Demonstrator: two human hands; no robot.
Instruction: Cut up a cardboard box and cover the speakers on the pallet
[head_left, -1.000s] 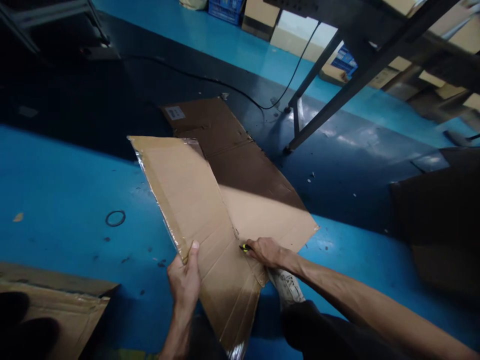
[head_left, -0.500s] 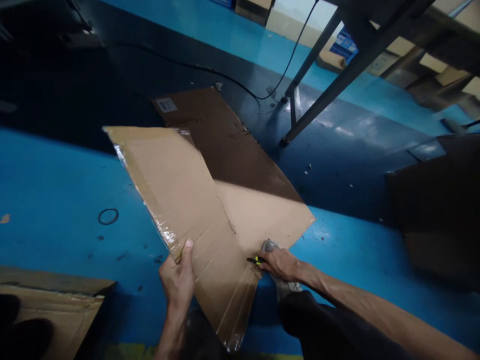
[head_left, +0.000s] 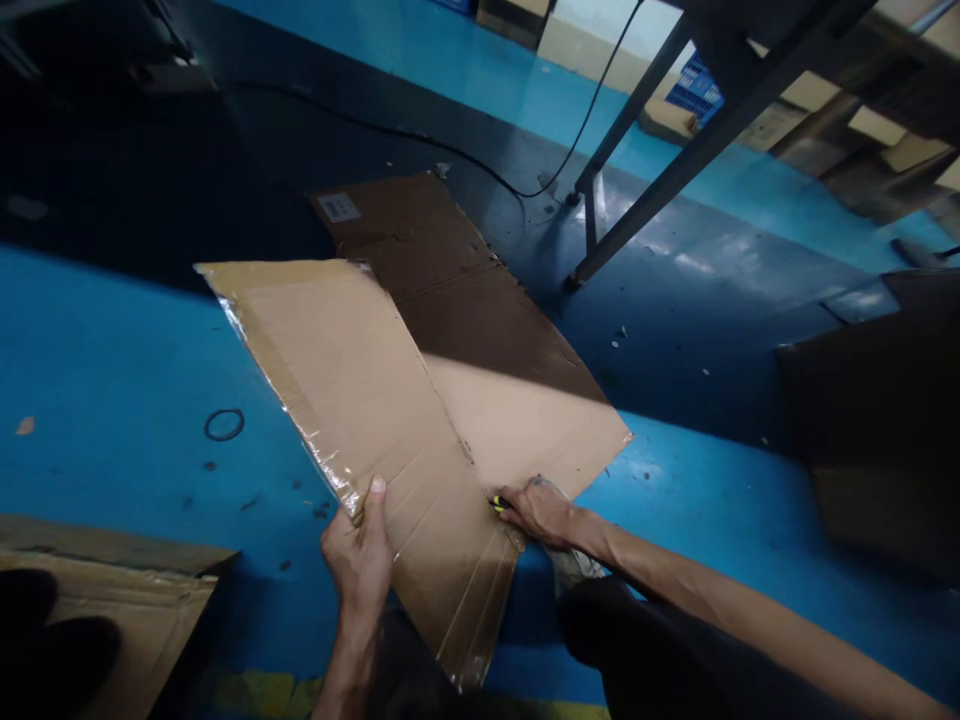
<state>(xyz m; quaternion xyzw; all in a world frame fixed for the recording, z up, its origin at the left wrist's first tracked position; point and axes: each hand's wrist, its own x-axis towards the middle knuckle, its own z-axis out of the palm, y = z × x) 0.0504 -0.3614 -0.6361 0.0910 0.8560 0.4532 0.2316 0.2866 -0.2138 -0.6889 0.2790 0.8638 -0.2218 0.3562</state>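
Observation:
My left hand (head_left: 361,555) grips the taped left edge of a large cardboard sheet (head_left: 330,350), thumb on top and fingers hidden beneath. That raised panel slants over another flat part of the cardboard, which lies on the floor, half in shadow. Wrapped in my right hand (head_left: 541,512) is a yellow and black utility knife (head_left: 499,503); its tip is at the fold between the panels, and the blade itself is too small to make out. A shoe (head_left: 574,565) shows just behind my right hand, at the cardboard's near edge.
A black cable (head_left: 465,155) runs across the blue floor to a metal table frame (head_left: 652,190). Dark cardboard (head_left: 885,420) stands at the right. A cardboard piece (head_left: 135,610) lies at the lower left, near a black ring (head_left: 224,424). Boxes and a blue crate (head_left: 696,88) sit at the back.
My right hand and the knife have moved slightly up and left along the fold. The raised panel's far corner has tipped a little lower and left. My left hand keeps its grip.

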